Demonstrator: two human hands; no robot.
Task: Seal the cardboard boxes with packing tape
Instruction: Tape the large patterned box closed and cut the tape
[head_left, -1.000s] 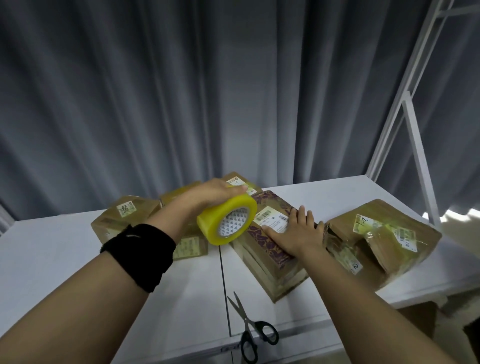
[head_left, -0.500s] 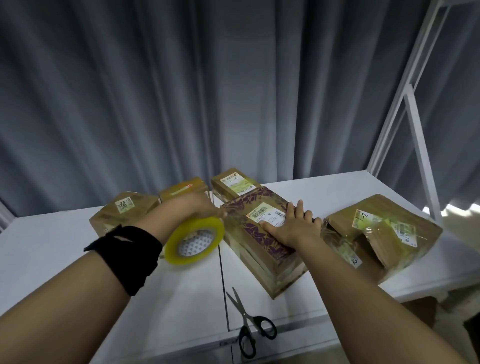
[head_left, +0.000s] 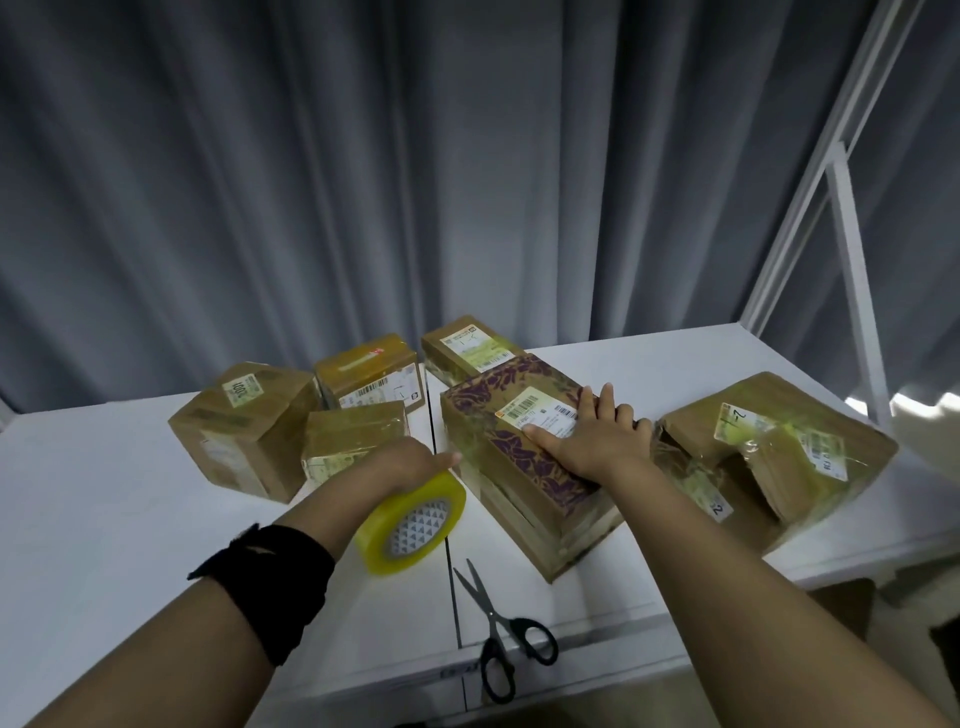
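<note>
Yellow tape roll (head_left: 410, 524) gripped from above by the left hand (head_left: 401, 462), just beside the purple-patterned box (head_left: 511, 460) on the white worktop (head_left: 104, 493) — the right hand (head_left: 592, 441) lies flat on the box's top, fingers straight.

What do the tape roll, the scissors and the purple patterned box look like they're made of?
Tape roll: glossy, translucent yellow plastic film; its white patterned core is probably card. Scissors: grey metal blades, black loops, likely plastic. Purple patterned box: brown cardboard with printed floral top, shiny, seemingly taped over.
</note>
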